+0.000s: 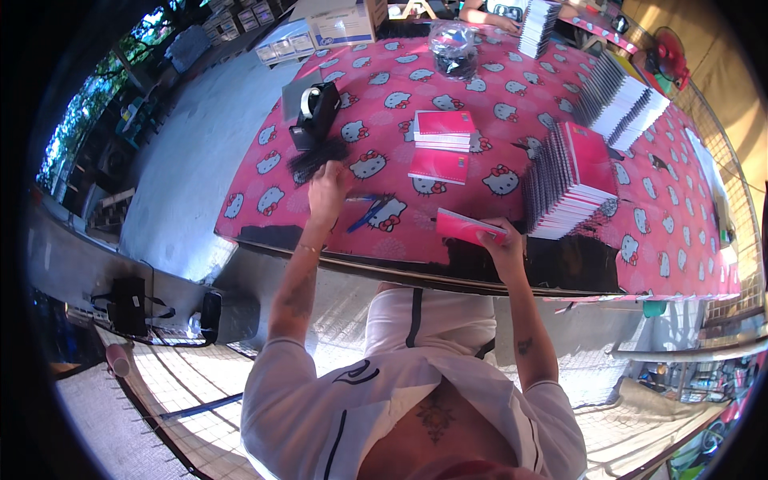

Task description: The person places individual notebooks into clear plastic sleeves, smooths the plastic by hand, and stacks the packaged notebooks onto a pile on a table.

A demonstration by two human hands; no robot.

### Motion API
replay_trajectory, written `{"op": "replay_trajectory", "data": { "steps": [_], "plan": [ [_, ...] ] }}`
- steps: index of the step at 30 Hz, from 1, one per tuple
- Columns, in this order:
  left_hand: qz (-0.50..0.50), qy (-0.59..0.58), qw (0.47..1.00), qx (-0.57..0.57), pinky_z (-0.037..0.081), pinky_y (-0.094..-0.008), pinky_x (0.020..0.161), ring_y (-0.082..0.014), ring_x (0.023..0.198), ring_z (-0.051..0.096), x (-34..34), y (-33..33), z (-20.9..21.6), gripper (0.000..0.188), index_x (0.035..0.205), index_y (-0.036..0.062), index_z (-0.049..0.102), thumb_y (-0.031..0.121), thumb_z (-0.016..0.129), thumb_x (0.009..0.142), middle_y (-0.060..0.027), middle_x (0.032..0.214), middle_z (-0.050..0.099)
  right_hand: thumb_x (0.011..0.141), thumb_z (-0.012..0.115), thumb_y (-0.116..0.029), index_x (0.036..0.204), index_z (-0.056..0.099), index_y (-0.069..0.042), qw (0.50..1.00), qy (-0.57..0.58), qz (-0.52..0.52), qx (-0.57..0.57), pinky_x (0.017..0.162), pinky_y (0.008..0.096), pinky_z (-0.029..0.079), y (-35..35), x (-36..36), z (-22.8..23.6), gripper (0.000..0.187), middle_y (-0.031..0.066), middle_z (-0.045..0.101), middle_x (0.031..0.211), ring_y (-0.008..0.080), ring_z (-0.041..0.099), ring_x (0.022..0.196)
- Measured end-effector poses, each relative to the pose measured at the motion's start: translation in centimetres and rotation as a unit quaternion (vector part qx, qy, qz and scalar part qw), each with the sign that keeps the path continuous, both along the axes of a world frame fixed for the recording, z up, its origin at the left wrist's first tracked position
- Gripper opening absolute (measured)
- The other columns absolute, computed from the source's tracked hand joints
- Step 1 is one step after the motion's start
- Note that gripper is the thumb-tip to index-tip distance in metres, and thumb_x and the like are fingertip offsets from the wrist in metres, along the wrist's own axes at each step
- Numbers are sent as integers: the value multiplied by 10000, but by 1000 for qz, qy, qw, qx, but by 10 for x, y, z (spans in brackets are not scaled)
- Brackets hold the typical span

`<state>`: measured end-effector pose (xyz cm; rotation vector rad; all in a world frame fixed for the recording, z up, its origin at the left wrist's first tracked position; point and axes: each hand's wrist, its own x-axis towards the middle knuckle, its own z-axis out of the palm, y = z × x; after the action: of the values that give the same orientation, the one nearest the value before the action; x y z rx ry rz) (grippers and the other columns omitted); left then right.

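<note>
My right hand (502, 240) grips a pink-covered notebook (464, 226) at the table's front edge, thumb on its cover. My left hand (326, 190) is at the near side of a dark tangled pile (318, 158), which looks like thin black binding coils. Its fingers are curled together against the pile, and whatever they pinch is hidden. Between my hands lies a blue-handled tool, probably pliers (368, 214). Farther in, a small stack of pink notebooks (444, 128) rests behind a single pink notebook (438, 166).
Tall stacks of spiral notebooks (570, 180) stand on the right, with more (620, 100) behind. A black tape dispenser (317, 116) sits left, beyond the dark pile. Farther back are a clear plastic container (453, 52), cardboard boxes (340, 22), a red fan (670, 56) and another person's hand (504, 22).
</note>
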<state>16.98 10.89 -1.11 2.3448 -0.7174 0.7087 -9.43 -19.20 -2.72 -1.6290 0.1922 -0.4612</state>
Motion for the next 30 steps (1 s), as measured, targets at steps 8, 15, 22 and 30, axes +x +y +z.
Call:
{"op": "replay_trajectory", "data": {
  "steps": [8, 15, 22, 30],
  "plan": [
    [-249, 175, 941, -149, 445, -252, 554, -86, 625, 564, -142, -88, 29, 183, 1049, 17, 718, 106, 723, 890, -80, 805, 675, 929, 691, -117, 1202, 661, 4, 1000, -20, 16, 0, 896, 246, 479, -4, -6, -8, 301, 51, 695, 1074, 97, 612, 993],
    [-249, 197, 935, -155, 441, -244, 561, -88, 617, 554, -137, -91, 27, 174, 1030, 12, 731, 105, 719, 885, -75, 774, 681, 926, 688, -104, 1181, 668, 6, 1000, -22, 5, -11, 918, 259, 474, -3, -7, -7, 278, 69, 693, 1100, 114, 615, 1021],
    [-267, 200, 932, -142, 437, -298, 527, -137, 543, 546, -122, -87, 20, 144, 954, 10, 735, 131, 707, 884, -99, 664, 644, 939, 655, -83, 1187, 669, -5, 999, -27, 4, -30, 876, 253, 484, -3, -4, -7, 260, 79, 707, 1107, 104, 620, 994],
    [-254, 260, 928, -82, 455, -325, 526, -182, 521, 583, -112, -87, 21, 238, 843, 10, 702, 230, 663, 925, -84, 594, 619, 938, 659, -83, 1185, 676, -10, 1000, -19, 12, -12, 871, 252, 485, -4, -4, -10, 258, 67, 708, 1075, 98, 617, 975]
  ]
}}
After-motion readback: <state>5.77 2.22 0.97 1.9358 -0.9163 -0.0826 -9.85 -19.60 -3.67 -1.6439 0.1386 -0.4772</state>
